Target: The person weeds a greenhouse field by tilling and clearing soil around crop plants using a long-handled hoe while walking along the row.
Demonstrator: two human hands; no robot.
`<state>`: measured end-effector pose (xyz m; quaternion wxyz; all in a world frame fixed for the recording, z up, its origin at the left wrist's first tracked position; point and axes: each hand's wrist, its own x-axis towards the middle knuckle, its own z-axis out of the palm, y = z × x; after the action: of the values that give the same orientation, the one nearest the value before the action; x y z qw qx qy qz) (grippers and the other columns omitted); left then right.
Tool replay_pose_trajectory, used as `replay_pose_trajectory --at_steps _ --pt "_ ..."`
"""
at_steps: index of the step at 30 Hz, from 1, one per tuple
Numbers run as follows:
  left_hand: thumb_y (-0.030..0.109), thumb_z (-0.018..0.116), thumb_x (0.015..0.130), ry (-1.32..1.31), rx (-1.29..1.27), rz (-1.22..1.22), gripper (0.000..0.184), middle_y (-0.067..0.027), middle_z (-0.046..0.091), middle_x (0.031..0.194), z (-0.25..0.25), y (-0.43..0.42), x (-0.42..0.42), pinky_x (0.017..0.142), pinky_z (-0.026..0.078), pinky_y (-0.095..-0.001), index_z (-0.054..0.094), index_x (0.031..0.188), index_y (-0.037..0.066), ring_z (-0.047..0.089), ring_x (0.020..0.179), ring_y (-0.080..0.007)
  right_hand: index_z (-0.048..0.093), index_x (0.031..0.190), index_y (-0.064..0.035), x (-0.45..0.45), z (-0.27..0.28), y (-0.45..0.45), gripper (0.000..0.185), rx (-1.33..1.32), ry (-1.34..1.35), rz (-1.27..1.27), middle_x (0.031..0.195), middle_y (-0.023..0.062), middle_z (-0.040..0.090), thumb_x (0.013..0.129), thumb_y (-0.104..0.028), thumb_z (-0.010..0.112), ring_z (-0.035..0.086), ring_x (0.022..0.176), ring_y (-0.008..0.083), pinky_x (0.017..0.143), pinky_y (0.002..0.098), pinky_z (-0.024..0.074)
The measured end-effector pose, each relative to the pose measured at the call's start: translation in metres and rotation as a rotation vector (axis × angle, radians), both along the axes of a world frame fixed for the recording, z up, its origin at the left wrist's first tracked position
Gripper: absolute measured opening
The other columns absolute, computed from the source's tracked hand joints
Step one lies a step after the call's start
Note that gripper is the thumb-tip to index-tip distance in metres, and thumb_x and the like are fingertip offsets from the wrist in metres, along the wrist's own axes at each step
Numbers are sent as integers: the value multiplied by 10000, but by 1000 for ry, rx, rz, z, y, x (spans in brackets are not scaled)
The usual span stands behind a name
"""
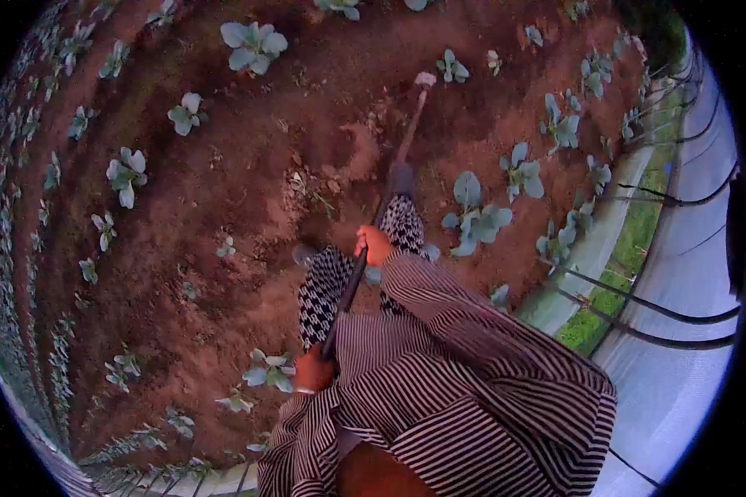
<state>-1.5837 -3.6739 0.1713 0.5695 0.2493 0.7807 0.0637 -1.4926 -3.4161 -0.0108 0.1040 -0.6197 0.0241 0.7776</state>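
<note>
The left hand [313, 370], drawn back by the body, wraps the rear of a long, slim, dark-handled tool [351, 291] slanting forward over reddish-brown soil [249, 166], the right hand [375, 245] clasps its shaft farther forward, arm extended in a black-and-white striped sleeve [472, 319], and its pale tip [425, 79] lies near a small grey-green leafy plant [452, 68].

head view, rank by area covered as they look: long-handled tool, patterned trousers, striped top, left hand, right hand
1. Striped top
2. Patterned trousers
3. Long-handled tool, long but thin
4. Left hand and right hand: they look too alike to rank
</note>
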Motion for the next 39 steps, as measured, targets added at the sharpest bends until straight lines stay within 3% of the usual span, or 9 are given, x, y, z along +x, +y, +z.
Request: replay_pose_trajectory --at_steps 7,11,15,19,24,29,31,37,39 --pt "203 560 639 58 252 42 308 -205 561 663 -23 -26 -8 546 433 -469 498 903 57 559 624 -372 363 621 -85 -24 67 10 204 119 -2 -26 466 30 324 772 -95 500 349 423 152 427 337 342" --pt "193 555 638 -27 37 -58 326 -215 557 703 -32 45 -9 570 436 -460 478 912 32 550 629 -371 495 712 -8 -12 26 62 151 425 -45 117 501 57 432 779 -141 526 437 467 173 457 334 385" --pt "196 543 640 -13 48 -80 341 -232 557 723 -57 76 10 596 435 -464 463 920 17 547 649 -391 508 749 13 18 -74 89 162 670 270 -23 544 73 474 774 -144 538 476 492 203 460 326 412" --pt "203 564 646 -1 -168 -132 326 -228 564 728 -2 72 11 565 434 -462 460 892 15 549 653 -405 479 667 -20 19 -76 27 129 569 118 150 492 69 450 762 -103 510 477 441 203 432 321 413" --pt "246 622 645 -11 -46 -156 373 -217 561 676 15 -25 -8 516 429 -445 468 907 31 553 603 -388 419 585 -62 1 5 -28 181 -38 128 35 422 58 396 727 -102 523 446 383 201 416 335 398" --pt "256 613 655 161 -148 -211 364 -194 565 661 25 -17 -7 500 430 -458 484 955 95 557 591 -367 385 530 -102 5 22 -27 226 103 232 -151 398 30 340 703 -114 530 345 339 175 392 343 341" --pt "251 602 660 160 -117 -125 337 -194 565 669 25 -2 -4 512 429 -469 487 946 115 553 601 -375 370 505 -118 11 31 2 252 -168 324 -239 394 24 344 703 -117 527 356 342 173 387 333 343" --pt "241 577 681 146 100 -79 289 -198 559 670 -27 18 21 524 419 -479 449 885 82 548 631 -385 362 520 -117 4 35 61 268 299 6 -6 404 5 269 712 -146 546 326 338 171 388 343 358" --pt "218 567 685 110 118 -46 299 -204 555 667 -17 50 16 534 420 -477 431 913 82 546 638 -392 360 548 -107 6 20 78 258 255 87 -11 430 5 297 710 -145 558 342 358 149 381 313 355"
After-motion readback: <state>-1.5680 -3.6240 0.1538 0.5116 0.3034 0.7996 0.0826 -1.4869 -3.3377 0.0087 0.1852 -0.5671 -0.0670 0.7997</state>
